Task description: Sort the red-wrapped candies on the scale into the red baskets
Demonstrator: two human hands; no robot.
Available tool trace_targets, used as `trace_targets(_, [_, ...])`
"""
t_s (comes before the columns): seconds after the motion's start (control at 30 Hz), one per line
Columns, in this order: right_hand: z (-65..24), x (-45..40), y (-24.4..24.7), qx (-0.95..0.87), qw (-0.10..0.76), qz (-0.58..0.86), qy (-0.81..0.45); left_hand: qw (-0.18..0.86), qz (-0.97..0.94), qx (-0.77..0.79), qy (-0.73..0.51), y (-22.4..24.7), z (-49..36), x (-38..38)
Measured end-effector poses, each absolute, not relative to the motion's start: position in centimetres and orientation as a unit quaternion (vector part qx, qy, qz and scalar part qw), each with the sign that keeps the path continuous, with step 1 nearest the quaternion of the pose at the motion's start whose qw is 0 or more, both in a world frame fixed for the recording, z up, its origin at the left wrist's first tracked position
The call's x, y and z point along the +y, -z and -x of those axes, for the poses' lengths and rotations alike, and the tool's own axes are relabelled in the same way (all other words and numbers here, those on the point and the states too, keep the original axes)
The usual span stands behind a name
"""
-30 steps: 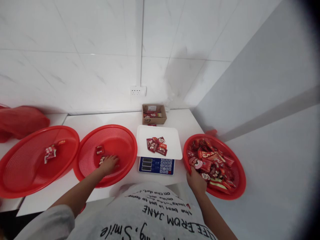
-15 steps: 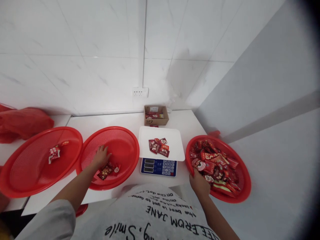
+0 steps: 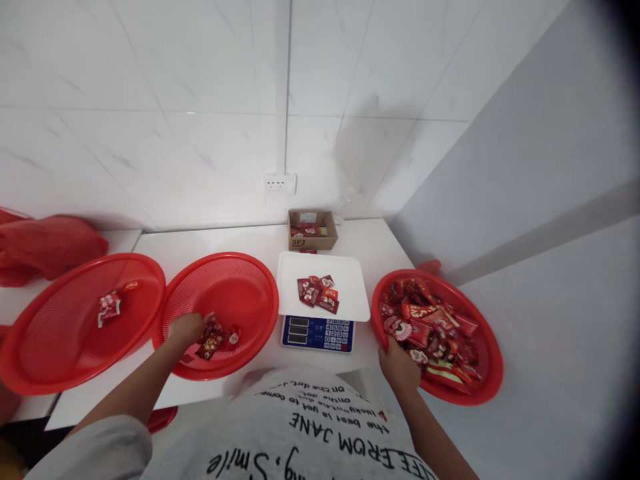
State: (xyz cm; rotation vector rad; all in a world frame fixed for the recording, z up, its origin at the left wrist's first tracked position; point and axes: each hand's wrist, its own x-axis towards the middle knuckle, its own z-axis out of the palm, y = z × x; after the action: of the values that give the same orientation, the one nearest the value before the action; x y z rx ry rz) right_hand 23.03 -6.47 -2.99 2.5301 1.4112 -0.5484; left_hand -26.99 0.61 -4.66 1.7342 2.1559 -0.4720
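Inside the middle red basket, my left hand is at the left edge of a small heap of red wrapped packets. Its fingers are blurred and partly hidden, so whether they grip a packet is unclear. My right hand is closed around the near left rim of the right red basket, which is tilted and piled with red snack packets. Between these baskets stands a digital scale. Several small dark red packets lie on its white tray.
A left red basket holds a few packets. A small cardboard box with packets sits behind the scale, near the wall. A red bag lies at the far left. A wall socket is above the white table.
My left hand has drawn back left and nearer to me inside the middle basket, from above the packets to their left side. My right hand keeps its hold on the rim.
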Motion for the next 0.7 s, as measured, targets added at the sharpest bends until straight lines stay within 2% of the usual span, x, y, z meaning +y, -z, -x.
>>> trace_targets(0.1, [-23.0,-6.4,3.0,0.477,0.103,-0.853,0.185,0.171,-0.580,0.771,0.200,3.9,26.0,0.6])
trace_targets(0.23, [-23.1,-6.5,3.1,0.482,0.094,-0.851,0.186,0.102,-0.679,0.718,0.115,3.8,23.3,0.3])
trace_targets(0.33, [-23.2,-6.5,3.4,0.484,0.092,-0.851,0.181,0.145,-0.781,0.605,0.062,4.5,21.0,-0.4])
trace_targets(0.43, [-23.2,-6.6,3.5,0.493,0.091,-0.848,0.171,0.190,-0.821,0.533,0.077,5.1,19.7,-1.4])
trace_targets(0.6, [-23.0,-6.7,3.5,0.492,0.084,-0.851,0.164,0.214,-0.805,0.541,0.116,5.5,20.4,-2.3])
trace_targets(0.7, [-23.6,-6.6,3.7,0.491,0.056,-0.845,0.202,0.229,-0.787,0.561,0.113,5.7,21.0,-2.2])
